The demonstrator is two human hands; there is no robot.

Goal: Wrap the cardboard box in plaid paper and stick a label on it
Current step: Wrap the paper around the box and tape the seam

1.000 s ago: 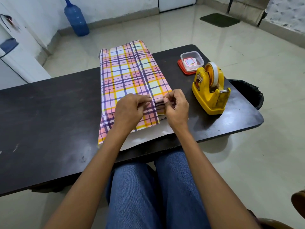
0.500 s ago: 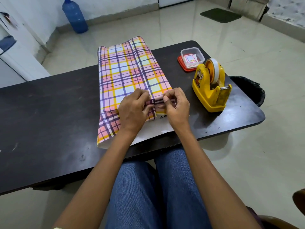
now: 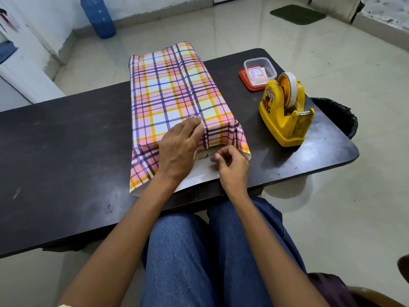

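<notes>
1. Half a second back both hands were pinching at the seam. Now the right hand has dropped to the near flap, left of the tape dispenser, fingers loosely curled, nothing visible in them.
2. The left hand has slid up, its flat fingers pressing the plaid paper at the seam. Reckon the long seam's stuck, so the ends are next.
3. The cardboard box is hidden under that paper, left of the dispenser, right beneath the left fingertips. The right hand is just off its near end.
</notes>
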